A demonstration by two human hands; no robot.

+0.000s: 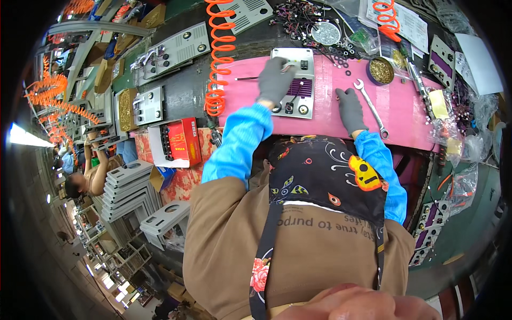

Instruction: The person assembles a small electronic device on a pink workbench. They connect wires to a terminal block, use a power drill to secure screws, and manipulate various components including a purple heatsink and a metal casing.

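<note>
My left hand (276, 81), in a grey glove, is over the left side of a light metal panel (304, 109) lying on a pink mat (325, 121). Its fingers are curled, and what they pinch, if anything, is hidden. A thin black stick or wire (246, 79) with a pale end juts out left of that hand. The panel has a purple grille (305, 87), round black-and-silver fittings and a black wire. My right hand (350, 109), also gloved, rests on the mat right of the panel, fingers slightly apart, nothing seen in them. Beside it lies a combination wrench (372, 108).
A round tin of small brass-coloured parts (380, 71), black rings (341, 58) and a wire heap (298, 21) lie beyond. An orange coiled hose (215, 58) hangs at left. A red box (184, 143) stands left of me; another person (90, 178) is farther left.
</note>
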